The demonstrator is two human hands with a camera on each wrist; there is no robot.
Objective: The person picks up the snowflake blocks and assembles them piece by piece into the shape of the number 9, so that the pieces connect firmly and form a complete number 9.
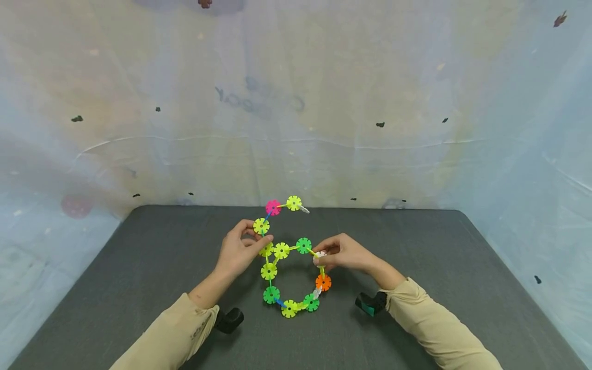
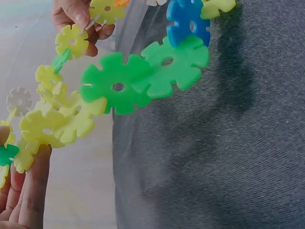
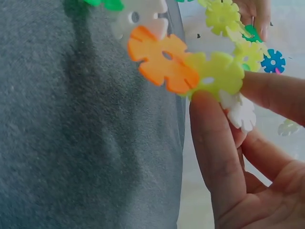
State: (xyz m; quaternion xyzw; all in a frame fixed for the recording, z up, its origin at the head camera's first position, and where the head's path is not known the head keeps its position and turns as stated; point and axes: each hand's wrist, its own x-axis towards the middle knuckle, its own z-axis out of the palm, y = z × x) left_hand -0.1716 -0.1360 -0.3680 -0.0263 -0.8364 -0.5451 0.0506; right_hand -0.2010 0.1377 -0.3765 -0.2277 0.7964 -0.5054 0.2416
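Flower-shaped plastic interlocking discs are joined into a chain (image 1: 271, 294) shaped like a figure 6, with a closed ring below and a curved tail above. On the ring's left, where the tail begins, my left hand (image 1: 237, 251) pinches yellow discs (image 2: 43, 128). Across from it, my right hand (image 1: 348, 255) grips the ring around a white disc (image 3: 242, 113), beside a yellow disc (image 3: 215, 75) and an orange disc (image 1: 323, 282). Up the tail sit a pink disc (image 1: 273, 207) and a yellow disc (image 1: 293, 203), with a white disc (image 1: 304, 209) edge-on at the free end. Fingers cover parts of the held discs.
A dark grey cloth-covered table (image 1: 416, 246) lies beneath the hands. Behind it hangs a pale, stained sheet (image 1: 296, 113) that continues along both sides. Black wrist devices (image 1: 228, 320) show at both cuffs.
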